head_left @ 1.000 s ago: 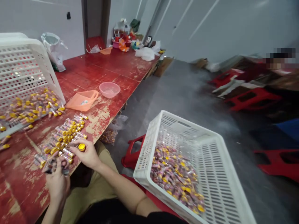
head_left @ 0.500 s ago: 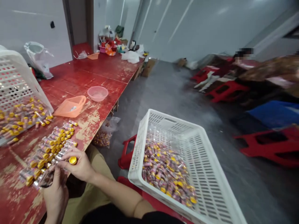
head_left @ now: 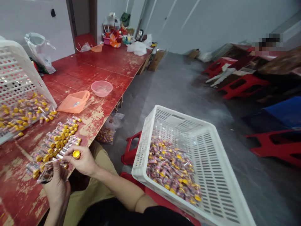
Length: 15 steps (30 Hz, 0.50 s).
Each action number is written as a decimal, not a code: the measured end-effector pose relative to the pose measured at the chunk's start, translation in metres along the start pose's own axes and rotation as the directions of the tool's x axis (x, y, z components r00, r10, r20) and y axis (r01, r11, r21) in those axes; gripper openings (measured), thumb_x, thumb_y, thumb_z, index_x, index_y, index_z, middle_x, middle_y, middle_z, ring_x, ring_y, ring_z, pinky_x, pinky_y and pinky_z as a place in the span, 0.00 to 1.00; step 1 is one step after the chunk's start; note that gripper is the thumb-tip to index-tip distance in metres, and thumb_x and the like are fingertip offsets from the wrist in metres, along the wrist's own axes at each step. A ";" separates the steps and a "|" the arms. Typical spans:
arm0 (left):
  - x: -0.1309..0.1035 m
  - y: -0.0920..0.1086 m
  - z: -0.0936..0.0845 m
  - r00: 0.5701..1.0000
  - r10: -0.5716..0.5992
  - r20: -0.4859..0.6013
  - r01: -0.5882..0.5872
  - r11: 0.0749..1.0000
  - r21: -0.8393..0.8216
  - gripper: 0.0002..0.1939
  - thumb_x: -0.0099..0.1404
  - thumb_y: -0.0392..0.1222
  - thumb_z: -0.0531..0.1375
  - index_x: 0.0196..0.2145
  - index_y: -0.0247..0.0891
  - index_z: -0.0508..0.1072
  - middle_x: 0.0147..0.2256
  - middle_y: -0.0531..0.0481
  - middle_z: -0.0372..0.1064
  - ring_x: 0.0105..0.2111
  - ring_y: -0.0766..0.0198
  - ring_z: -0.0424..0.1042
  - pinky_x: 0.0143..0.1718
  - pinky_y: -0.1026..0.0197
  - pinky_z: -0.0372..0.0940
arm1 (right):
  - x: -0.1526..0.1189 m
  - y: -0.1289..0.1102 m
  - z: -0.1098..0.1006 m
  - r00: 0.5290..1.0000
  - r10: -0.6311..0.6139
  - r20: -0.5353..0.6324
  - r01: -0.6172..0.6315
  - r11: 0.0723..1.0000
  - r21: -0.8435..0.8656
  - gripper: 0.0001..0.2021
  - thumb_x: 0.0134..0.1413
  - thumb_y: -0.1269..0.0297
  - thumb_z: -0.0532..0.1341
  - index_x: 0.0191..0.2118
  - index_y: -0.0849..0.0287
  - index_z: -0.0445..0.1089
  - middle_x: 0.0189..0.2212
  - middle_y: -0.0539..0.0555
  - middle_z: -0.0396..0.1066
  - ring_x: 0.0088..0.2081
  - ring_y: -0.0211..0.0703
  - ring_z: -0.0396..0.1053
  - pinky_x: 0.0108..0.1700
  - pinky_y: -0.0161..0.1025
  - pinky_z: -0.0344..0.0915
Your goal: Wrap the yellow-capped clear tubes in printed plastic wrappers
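My right hand [head_left: 82,162] is closed around a small tube with a round yellow cap [head_left: 76,154]; the cap sticks out beside the fingers and most of the tube is hidden. Beside it at the table edge, my left hand [head_left: 56,186] pinches a crinkled clear plastic piece [head_left: 45,175] that looks dark brown inside. The fingertips of both hands almost meet. Just beyond them, small clear tubes with yellow caps [head_left: 58,136] lie in rows on the worn red table [head_left: 94,116].
A tilted white crate [head_left: 14,67] spills similar tubes at left. An orange scoop [head_left: 74,102] and a pink basket [head_left: 102,88] stand farther along. At my right, a white crate [head_left: 207,150] holds many wrapped pieces. Red stools [head_left: 277,146] and a person sit at far right.
The view has shifted slightly, so the table and crates sit a little farther right and higher. Both hands keep their holds; the left hand's fingers have moved slightly against the plastic.
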<state>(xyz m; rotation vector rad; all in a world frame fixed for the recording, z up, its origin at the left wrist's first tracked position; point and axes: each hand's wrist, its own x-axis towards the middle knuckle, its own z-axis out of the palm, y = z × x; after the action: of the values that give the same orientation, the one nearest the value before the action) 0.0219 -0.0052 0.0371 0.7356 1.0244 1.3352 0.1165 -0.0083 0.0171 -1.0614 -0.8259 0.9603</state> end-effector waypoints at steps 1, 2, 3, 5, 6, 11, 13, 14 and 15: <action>0.002 0.000 -0.002 1.000 -0.017 0.014 0.018 1.000 -0.006 0.29 0.45 0.46 0.76 0.27 0.37 0.58 0.19 0.64 0.50 0.18 0.78 0.48 0.18 0.70 0.46 | 0.001 -0.001 0.001 1.000 -0.009 0.004 0.009 1.000 -0.012 0.17 0.45 0.50 0.72 0.31 0.60 0.77 0.28 0.51 0.75 0.30 0.36 0.70 0.35 0.32 0.69; 0.004 0.000 -0.003 0.999 -0.043 0.030 0.044 0.999 -0.011 0.28 0.46 0.47 0.76 0.27 0.37 0.59 0.19 0.64 0.51 0.18 0.78 0.49 0.18 0.70 0.47 | 0.002 -0.001 0.001 1.000 -0.009 0.008 0.009 1.000 -0.014 0.17 0.45 0.50 0.72 0.31 0.60 0.76 0.28 0.50 0.75 0.30 0.36 0.69 0.34 0.32 0.68; 0.006 0.000 -0.004 0.997 -0.062 0.041 0.063 0.998 -0.019 0.27 0.47 0.48 0.76 0.28 0.37 0.60 0.19 0.64 0.52 0.18 0.78 0.49 0.18 0.71 0.48 | 0.003 -0.001 0.000 1.000 -0.003 0.019 0.004 1.000 -0.007 0.18 0.45 0.49 0.71 0.33 0.60 0.76 0.28 0.50 0.74 0.29 0.35 0.69 0.34 0.32 0.68; 0.008 0.000 -0.003 0.996 -0.084 0.032 0.085 0.996 -0.039 0.27 0.47 0.48 0.76 0.28 0.37 0.61 0.19 0.63 0.54 0.18 0.77 0.51 0.18 0.71 0.49 | 0.004 -0.001 -0.004 1.000 -0.008 0.027 0.007 1.000 0.018 0.19 0.46 0.49 0.71 0.38 0.59 0.75 0.29 0.50 0.73 0.31 0.36 0.69 0.36 0.32 0.69; 0.009 0.000 -0.002 0.995 -0.096 0.012 0.097 0.994 -0.052 0.28 0.45 0.48 0.76 0.28 0.37 0.61 0.19 0.63 0.54 0.18 0.77 0.51 0.18 0.71 0.49 | 0.003 0.000 -0.008 1.000 -0.017 0.012 0.017 0.999 0.029 0.21 0.48 0.48 0.70 0.42 0.58 0.74 0.31 0.50 0.73 0.33 0.37 0.70 0.38 0.33 0.69; 0.014 0.000 0.012 0.972 -0.231 0.045 0.235 0.958 -0.165 0.32 0.37 0.44 0.79 0.27 0.37 0.59 0.19 0.65 0.49 0.16 0.79 0.46 0.15 0.72 0.43 | 0.001 0.000 -0.031 0.994 -0.025 -0.106 0.028 0.999 0.022 0.21 0.60 0.44 0.59 0.48 0.56 0.70 0.38 0.54 0.72 0.41 0.41 0.70 0.46 0.37 0.69; 0.015 0.000 0.015 0.972 -0.225 0.069 0.234 0.954 -0.187 0.30 0.39 0.43 0.79 0.28 0.36 0.61 0.21 0.64 0.52 0.16 0.80 0.46 0.15 0.72 0.43 | 0.002 -0.009 -0.039 0.995 -0.075 -0.059 0.070 0.994 -0.087 0.20 0.61 0.44 0.59 0.46 0.56 0.72 0.40 0.54 0.71 0.42 0.41 0.69 0.47 0.38 0.68; 0.015 0.000 0.015 0.971 -0.227 0.078 0.238 0.953 -0.190 0.29 0.40 0.43 0.79 0.28 0.36 0.62 0.21 0.64 0.53 0.16 0.80 0.47 0.15 0.72 0.43 | 0.001 -0.015 -0.042 0.994 -0.107 -0.017 0.103 0.983 -0.153 0.20 0.60 0.44 0.59 0.44 0.56 0.73 0.40 0.54 0.70 0.42 0.42 0.69 0.47 0.38 0.68; 0.015 -0.002 0.015 0.968 -0.237 0.084 0.249 0.950 -0.190 0.29 0.41 0.42 0.78 0.28 0.36 0.61 0.21 0.63 0.53 0.16 0.80 0.48 0.15 0.72 0.44 | 0.000 -0.023 -0.046 0.991 -0.134 0.021 0.136 0.969 -0.207 0.19 0.60 0.44 0.60 0.43 0.56 0.74 0.39 0.54 0.70 0.42 0.42 0.69 0.46 0.38 0.68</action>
<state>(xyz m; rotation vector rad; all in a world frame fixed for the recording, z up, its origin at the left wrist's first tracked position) 0.0352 0.0110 0.0391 0.4793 0.8868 1.1738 0.1630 -0.0272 0.0260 -1.1648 -1.0080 0.7752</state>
